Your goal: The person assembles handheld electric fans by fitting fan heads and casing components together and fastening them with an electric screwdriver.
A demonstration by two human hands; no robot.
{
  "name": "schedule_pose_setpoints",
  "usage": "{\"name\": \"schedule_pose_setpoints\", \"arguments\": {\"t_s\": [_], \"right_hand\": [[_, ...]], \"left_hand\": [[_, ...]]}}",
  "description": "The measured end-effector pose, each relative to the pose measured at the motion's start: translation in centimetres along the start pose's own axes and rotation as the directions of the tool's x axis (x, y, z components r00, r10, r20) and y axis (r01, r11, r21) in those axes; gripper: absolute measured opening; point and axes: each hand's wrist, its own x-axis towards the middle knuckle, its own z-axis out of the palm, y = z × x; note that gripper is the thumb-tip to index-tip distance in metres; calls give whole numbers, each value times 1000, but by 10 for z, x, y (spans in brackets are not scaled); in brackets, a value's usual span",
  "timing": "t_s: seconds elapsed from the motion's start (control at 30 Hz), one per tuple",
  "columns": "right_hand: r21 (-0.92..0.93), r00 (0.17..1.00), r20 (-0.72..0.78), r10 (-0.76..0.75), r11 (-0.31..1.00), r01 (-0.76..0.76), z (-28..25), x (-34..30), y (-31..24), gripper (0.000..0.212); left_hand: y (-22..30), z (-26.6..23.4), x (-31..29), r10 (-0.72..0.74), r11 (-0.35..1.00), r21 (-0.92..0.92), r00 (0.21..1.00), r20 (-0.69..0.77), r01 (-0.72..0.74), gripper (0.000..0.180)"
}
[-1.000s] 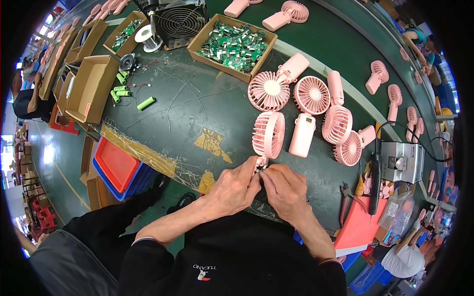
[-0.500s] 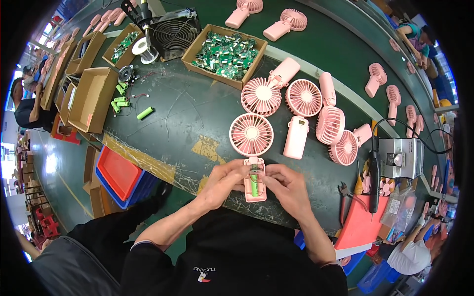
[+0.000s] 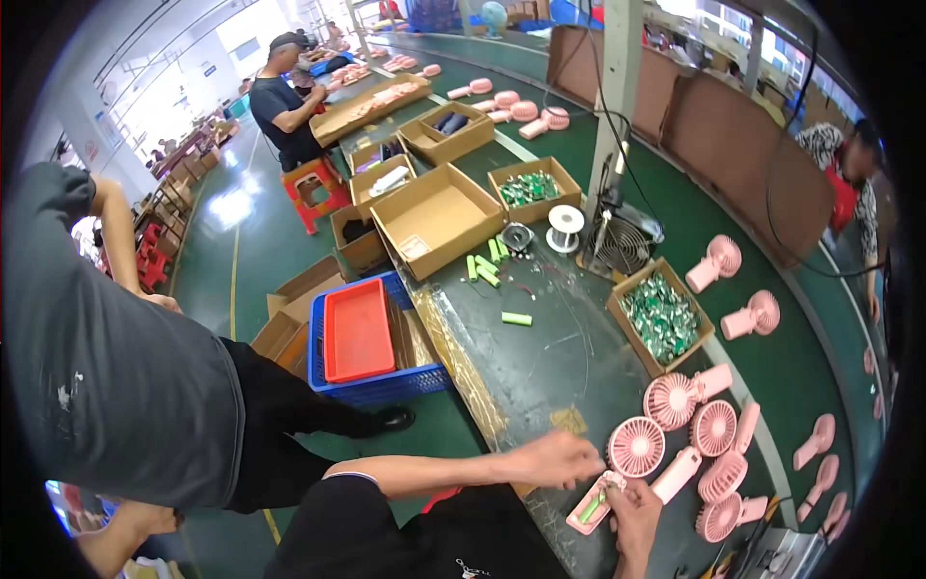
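A pink handheld fan (image 3: 636, 447) lies on the dark green bench with its handle opened up. Inside the open handle (image 3: 576, 519) sits a green cylindrical battery cell (image 3: 590, 510). My right hand (image 3: 635, 514) grips the handle at the end nearest the fan head, thumb and fingers closed on it. Just left of the fan head, my left hand (image 3: 559, 459) is raised off the handle with fingers curled together; whether anything small is between the fingertips is hidden. A separate pink handle casing (image 3: 677, 473) lies right of the fan head.
Several pink fans (image 3: 714, 427) crowd the right side. Beyond are a carton of green circuit boards (image 3: 661, 317), a solder spool (image 3: 565, 220), loose green cells (image 3: 517, 318) and an open carton (image 3: 439, 217). A red tray (image 3: 359, 333) rests on blue crates. A person (image 3: 125, 367) stands at left.
The view has swung left, bringing in the standing person and far bench. My left hand has lifted away from the open handle; my right hand stays on it.
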Motion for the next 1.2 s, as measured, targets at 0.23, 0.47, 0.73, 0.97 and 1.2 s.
{"name": "schedule_pose_setpoints", "arguments": {"t_s": [0.23,0.47,0.73,0.97,1.2], "right_hand": [[-17,994,-84,-77,997,75,1,-7,4,14],[-70,990,72,-125,989,130,11,4,-15,12],[40,987,-58,-149,988,151,4,-2,1,23],[-417,895,-102,-435,835,359,-1,-12,3,27],[-521,780,-186,-597,733,437,0,-35,-1,33]], "left_hand": [[38,-246,-14,634,564,736,374,-676,374,22],[-60,-517,-86,-101,66,835,836,-540,547,15],[-28,-467,0,23,452,778,866,-499,436,25],[-29,-426,3,238,435,784,784,-574,442,29],[-16,-468,-35,508,575,798,686,-522,181,24]]}}
